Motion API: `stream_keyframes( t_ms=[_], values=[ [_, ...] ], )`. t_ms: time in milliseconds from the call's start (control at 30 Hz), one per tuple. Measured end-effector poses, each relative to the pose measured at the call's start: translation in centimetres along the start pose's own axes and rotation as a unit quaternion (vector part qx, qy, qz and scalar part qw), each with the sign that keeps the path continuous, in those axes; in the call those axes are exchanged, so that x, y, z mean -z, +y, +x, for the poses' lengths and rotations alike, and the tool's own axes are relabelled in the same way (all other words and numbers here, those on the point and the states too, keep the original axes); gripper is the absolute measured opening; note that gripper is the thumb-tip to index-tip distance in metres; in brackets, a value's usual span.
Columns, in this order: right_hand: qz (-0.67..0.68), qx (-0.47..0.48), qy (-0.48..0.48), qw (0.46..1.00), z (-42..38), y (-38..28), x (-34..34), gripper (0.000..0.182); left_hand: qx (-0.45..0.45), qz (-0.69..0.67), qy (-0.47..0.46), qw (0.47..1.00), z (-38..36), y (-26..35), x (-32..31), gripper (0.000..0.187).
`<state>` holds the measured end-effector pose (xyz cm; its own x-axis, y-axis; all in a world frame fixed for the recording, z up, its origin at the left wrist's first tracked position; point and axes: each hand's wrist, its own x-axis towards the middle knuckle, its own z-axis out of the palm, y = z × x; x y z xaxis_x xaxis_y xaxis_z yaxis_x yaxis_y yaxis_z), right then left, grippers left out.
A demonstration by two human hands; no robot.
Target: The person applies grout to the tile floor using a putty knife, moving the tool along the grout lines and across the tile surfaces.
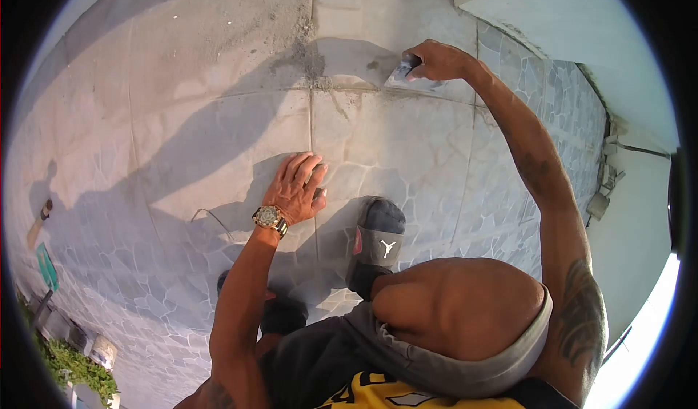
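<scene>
My right hand [438, 60] is closed around a flat scraper [408, 79], its pale blade held against the tiled floor [392, 129] near a joint between tiles. Most of the scraper's grip is hidden by my fingers. Palm down, my left hand [294, 189] rests on the floor beside another joint, its fingers stretched out and slightly apart. Loose grey grout dust [311, 63] lies along the crossing of the joints, to the left of the scraper. A watch [270, 218] is on my left wrist.
My sandalled foot [381, 238] stands right of my left hand. A brush [41, 221] and a green-bladed tool [46, 267] lie at the far left, above a bucket [104, 351] and plants [69, 362]. A white wall [632, 118] borders the right side, with rubble [602, 194] at its foot.
</scene>
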<state>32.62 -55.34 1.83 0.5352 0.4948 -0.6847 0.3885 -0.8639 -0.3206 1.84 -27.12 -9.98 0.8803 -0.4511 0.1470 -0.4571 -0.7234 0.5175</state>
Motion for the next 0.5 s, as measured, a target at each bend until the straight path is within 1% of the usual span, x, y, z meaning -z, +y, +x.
stream_keyframes(
  t_ms=[33,100,200,233,300,367,400,467,500],
  values=[
    [0.041,-0.027,0.016,0.999,0.3,0.4,1.1,0.035,-0.001,0.001,0.002,1.0,-0.3,0.1,-0.2,0.054],
    [0.0,-0.009,0.033,0.999,0.9,0.6,-0.3,0.035,0.002,0.007,0.006,1.0,-0.4,-0.2,-0.1,0.054],
    [-0.033,0.036,-0.003,0.999,1.0,0.9,-0.7,0.036,-0.001,0.003,0.009,1.0,0.0,-0.2,-0.1,0.055],
    [-0.029,-0.013,-0.016,0.999,1.3,0.4,0.8,0.038,-0.001,0.004,0.01,1.0,-0.2,-0.1,-0.2,0.055],
    [0.042,-0.032,0.052,0.997,2.0,1.6,1.6,0.04,0.004,0.007,0.006,1.0,-0.6,0.0,0.0,0.055],
    [-0.023,0.083,0.13,0.988,3.2,2.7,-2.5,0.041,0.003,0.009,-0.001,1.0,-0.1,0.0,0.0,0.056],
    [-0.031,0.044,0.032,0.998,3.1,1.2,-1.4,0.042,0.0,0.009,0.004,1.0,0.3,-0.1,-0.1,0.056],
    [0.055,-0.01,0.063,0.996,4.0,0.7,1.3,0.041,0.003,0.008,0.006,1.0,-0.2,-0.1,-0.2,0.056],
    [0.1,-0.039,0.077,0.991,4.4,0.7,1.6,0.04,0.005,0.01,-0.001,1.0,-0.6,0.1,0.0,0.055]
  ],
)
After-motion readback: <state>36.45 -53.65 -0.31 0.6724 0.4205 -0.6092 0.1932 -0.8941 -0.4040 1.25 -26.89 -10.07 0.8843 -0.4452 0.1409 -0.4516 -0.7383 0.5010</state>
